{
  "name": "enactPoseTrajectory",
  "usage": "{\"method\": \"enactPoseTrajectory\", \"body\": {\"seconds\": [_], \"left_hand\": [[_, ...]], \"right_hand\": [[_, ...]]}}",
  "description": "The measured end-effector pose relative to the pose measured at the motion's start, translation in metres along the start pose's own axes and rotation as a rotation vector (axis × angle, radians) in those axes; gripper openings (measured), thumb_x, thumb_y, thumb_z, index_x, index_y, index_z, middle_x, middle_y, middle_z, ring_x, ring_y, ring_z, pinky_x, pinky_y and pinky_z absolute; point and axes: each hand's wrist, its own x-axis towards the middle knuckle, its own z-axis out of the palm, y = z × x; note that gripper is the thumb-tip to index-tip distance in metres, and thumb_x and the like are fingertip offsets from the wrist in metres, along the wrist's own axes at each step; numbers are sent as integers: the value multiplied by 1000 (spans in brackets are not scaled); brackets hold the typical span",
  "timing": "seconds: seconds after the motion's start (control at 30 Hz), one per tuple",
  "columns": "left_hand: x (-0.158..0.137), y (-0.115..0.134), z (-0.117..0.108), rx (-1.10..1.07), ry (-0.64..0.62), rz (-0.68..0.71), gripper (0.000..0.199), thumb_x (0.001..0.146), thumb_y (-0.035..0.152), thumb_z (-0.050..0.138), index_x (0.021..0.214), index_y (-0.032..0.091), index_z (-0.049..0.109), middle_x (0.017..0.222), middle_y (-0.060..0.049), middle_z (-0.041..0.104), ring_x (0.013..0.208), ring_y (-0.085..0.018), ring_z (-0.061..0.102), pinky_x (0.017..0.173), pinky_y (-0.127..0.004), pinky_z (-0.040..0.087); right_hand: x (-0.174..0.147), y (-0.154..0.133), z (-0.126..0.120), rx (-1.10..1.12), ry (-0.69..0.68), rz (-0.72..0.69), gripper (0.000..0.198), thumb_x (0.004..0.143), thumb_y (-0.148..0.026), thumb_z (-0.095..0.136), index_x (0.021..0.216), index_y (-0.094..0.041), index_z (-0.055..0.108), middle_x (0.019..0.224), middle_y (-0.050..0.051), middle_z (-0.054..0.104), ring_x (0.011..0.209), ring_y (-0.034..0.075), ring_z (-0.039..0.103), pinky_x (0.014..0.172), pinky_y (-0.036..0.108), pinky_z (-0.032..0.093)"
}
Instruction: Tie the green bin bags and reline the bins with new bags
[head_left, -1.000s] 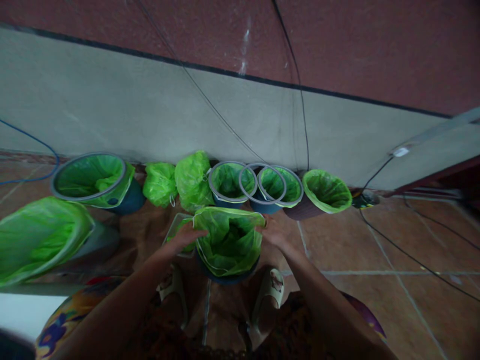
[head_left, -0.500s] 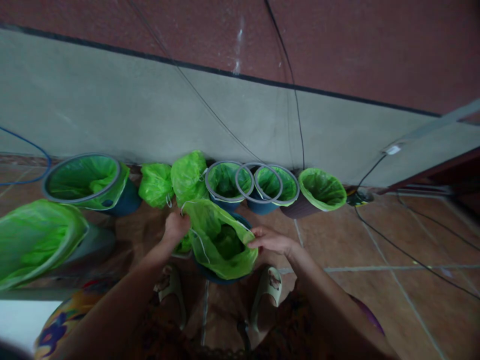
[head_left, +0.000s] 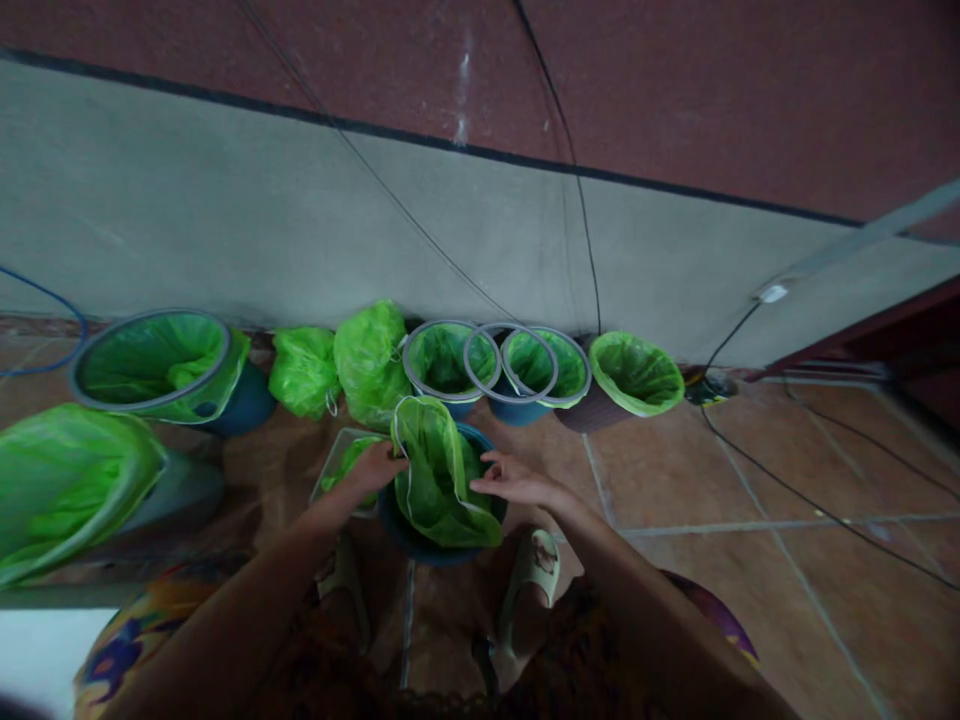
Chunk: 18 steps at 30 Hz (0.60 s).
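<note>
In the middle, a green trash bag (head_left: 435, 480) with a white drawstring hangs partly inside a blue trash bin (head_left: 409, 540) on the floor between my feet. My left hand (head_left: 379, 468) is closed on the bag's left edge, over the bin's left side. My right hand (head_left: 517, 478) is at the bin's right rim. Its fingers are apart and close to the bag; whether they touch it is unclear. The bag's mouth sags and folds inward. A clear tray (head_left: 334, 455) holding green plastic sits partly behind my left hand.
Two bins lined in green, one blue (head_left: 255, 400) and one grey (head_left: 187, 490), stand at left. Two stuffed green bags (head_left: 304, 370) lie by the wall. Further right are blue lined bins, a loose grey ring (head_left: 471, 375), a brown lined bin (head_left: 592, 405) and a black cable (head_left: 750, 470).
The bag, held wide between both hands earlier, has sunk lower and folded inward. My right fingers have come off its edge and moved left; my left hand has moved right with its edge.
</note>
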Motion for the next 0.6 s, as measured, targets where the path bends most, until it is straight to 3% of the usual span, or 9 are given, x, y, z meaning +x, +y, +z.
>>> {"method": "enactPoseTrajectory", "body": {"seconds": [0.1, 0.3, 0.37, 0.47, 0.53, 0.6], "left_hand": [[1, 0, 6, 57, -31, 17, 15, 72, 28, 60, 65, 16, 64, 61, -1, 62, 61, -16, 57, 58, -25, 40], [0, 15, 16, 178, -57, 31, 23, 80, 26, 53, 65, 15, 66, 65, -3, 64, 65, -15, 59, 61, -24, 41], [-2, 21, 17, 255, -33, 17, 28, 83, 26, 50, 64, 14, 66, 63, -5, 63, 64, -16, 59, 61, -25, 40], [-4, 26, 13, 320, -15, -7, 34, 86, 29, 46, 65, 13, 66, 63, -7, 64, 65, -18, 61, 61, -26, 40], [-4, 27, 10, 320, -13, -48, 36, 87, 32, 45, 66, 13, 67, 65, -8, 65, 68, -19, 63, 60, -25, 41], [-2, 25, 6, 293, 13, -117, 34, 88, 31, 45, 70, 13, 68, 70, -9, 68, 71, -20, 65, 60, -25, 42]], "right_hand": [[12, -2, 27, -155, 156, 43, 69, 69, -54, 73, 123, -13, 59, 92, 10, 70, 81, 22, 66, 67, 29, 47], [24, -1, 66, -342, 182, 128, 75, 75, -63, 63, 126, -9, 55, 97, 16, 71, 94, 29, 67, 75, 32, 47], [27, 1, 70, -395, 174, 123, 56, 80, -51, 62, 119, -11, 60, 97, 16, 72, 95, 28, 67, 75, 31, 46], [30, 2, 66, -450, 174, 131, 18, 81, -24, 57, 93, -17, 69, 96, 12, 73, 94, 25, 67, 75, 28, 45], [31, 0, 57, -410, 195, 147, 13, 77, -14, 55, 78, -18, 67, 91, 10, 73, 89, 22, 66, 72, 27, 44], [30, -7, 44, -219, 224, 160, 9, 72, -12, 57, 68, -18, 62, 81, 7, 71, 81, 19, 65, 69, 26, 44]]}}
